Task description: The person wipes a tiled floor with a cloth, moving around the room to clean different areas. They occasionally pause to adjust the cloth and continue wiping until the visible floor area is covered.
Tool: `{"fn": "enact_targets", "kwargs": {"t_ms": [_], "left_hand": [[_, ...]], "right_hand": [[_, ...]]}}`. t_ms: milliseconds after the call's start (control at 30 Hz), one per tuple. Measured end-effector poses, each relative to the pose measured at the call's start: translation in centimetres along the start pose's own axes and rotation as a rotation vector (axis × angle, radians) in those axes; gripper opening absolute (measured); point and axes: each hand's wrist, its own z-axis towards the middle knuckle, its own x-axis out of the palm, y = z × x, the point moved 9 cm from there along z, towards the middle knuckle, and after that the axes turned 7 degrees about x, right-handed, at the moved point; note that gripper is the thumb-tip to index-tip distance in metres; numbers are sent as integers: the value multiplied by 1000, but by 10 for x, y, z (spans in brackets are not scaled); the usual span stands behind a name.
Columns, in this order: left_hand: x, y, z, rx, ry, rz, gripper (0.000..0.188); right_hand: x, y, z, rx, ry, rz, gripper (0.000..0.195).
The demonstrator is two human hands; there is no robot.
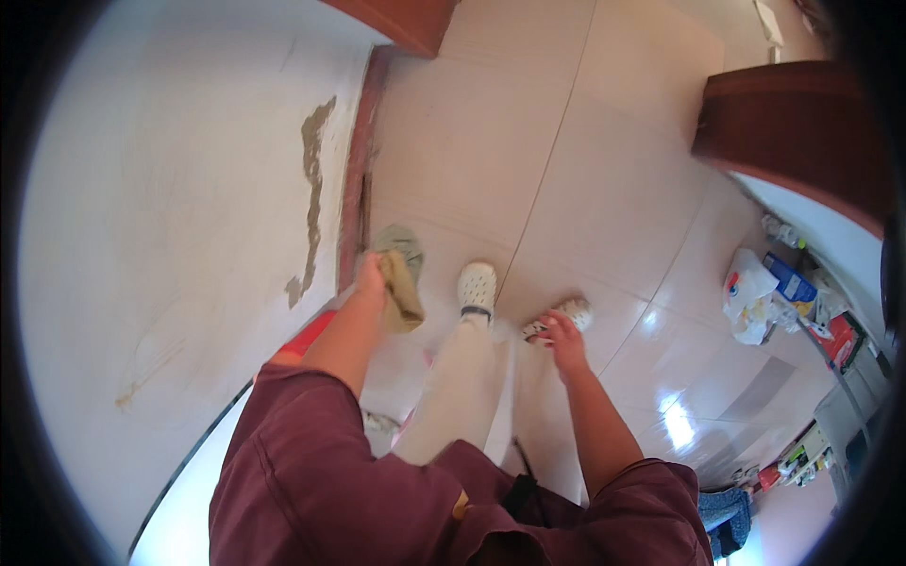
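Observation:
My left hand [371, 277] grips a tan-olive cloth [402, 296], which hangs down from the fingers near the wall. Just beyond it a grey-green item [400, 242] shows at the foot of the wall; whether it is cloth or footwear I cannot tell. My right hand [564, 338] hangs with bent, slightly parted fingers and nothing visible in them. From above, it overlaps one cream perforated clog [577, 311] on my foot. The other cream clog [477, 284] stands flat on the tiles.
A white wall [212, 212] with peeled paint rises at left, above a reddish-brown skirting [357, 163]. Brown door-frame edges [786, 113] jut in at the far right. Plastic bags [750, 297] and a blue box [789, 281] lie on the tiled floor [616, 212] at right.

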Motion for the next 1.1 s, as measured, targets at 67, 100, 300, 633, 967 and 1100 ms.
{"fn": "enact_targets", "kwargs": {"t_ms": [67,100,300,633,967,1100], "left_hand": [[-46,17,61,61,4,56,37],[-41,12,64,51,42,71,34],[-55,-17,114,316,-85,271,36],[68,-19,271,863,-242,1039,72],[135,-10,346,847,-345,1252,77],[214,-81,354,1150,-231,1337,71]], "right_hand": [[43,42,18,-78,61,-116,43],[50,55,28,-116,74,-181,43],[20,88,157,-96,-169,-663,56],[16,207,343,-67,-656,-989,137],[39,194,390,92,-793,-884,164],[35,197,390,58,-841,-853,166]]}}
